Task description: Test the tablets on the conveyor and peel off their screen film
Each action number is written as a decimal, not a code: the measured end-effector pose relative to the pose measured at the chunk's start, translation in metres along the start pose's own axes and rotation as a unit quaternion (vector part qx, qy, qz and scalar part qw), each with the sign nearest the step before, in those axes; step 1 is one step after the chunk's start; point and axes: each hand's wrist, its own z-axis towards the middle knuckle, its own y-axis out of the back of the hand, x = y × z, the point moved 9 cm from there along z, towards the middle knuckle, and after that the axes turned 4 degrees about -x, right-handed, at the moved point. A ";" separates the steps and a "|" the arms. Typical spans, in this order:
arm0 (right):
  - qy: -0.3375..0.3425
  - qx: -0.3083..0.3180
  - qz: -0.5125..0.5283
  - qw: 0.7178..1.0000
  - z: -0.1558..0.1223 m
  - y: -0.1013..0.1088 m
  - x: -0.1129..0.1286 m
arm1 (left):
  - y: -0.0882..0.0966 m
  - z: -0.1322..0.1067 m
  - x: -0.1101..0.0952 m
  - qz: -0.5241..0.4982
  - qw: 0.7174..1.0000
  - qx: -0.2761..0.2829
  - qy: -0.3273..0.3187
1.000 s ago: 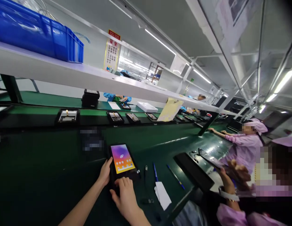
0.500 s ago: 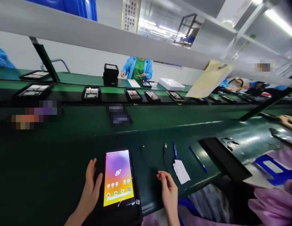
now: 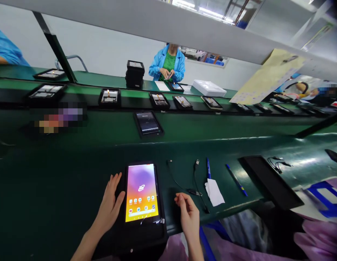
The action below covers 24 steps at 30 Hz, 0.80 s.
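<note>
A lit tablet (image 3: 141, 192) with a purple and orange home screen lies in a black tray (image 3: 135, 239) at the near edge of the green bench. My left hand (image 3: 110, 204) lies flat on the tray's left side, fingers stretched out, its thumb at the tablet's edge. My right hand (image 3: 186, 214) hovers to the right of the tablet, fingers loosely curled, holding nothing I can see. It is close to the plug of a black cable (image 3: 184, 183) that lies on the bench.
Two blue pens (image 3: 208, 168), a white slip (image 3: 214, 192) and a second black cable (image 3: 197, 177) lie to the right. An empty black tray (image 3: 268, 179) sits further right. Another tablet (image 3: 147, 123) rides the belt ahead. A person in blue (image 3: 168, 65) works opposite.
My right hand left the tablet's lower edge and moved to the right of it. My view tipped down, and a tablet has come along the belt ahead.
</note>
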 end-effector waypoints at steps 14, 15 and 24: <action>0.001 -0.001 -0.005 1.000 0.008 0.006 0.021 | 0.000 -0.005 -0.001 -0.029 1.000 0.007 0.005; 0.010 -0.003 -0.001 1.000 0.012 0.013 0.028 | -0.002 -0.006 0.003 -0.034 0.999 0.015 0.019; 0.147 0.037 0.049 0.987 0.045 0.072 0.221 | 0.098 0.015 -0.130 -0.104 0.992 0.067 0.030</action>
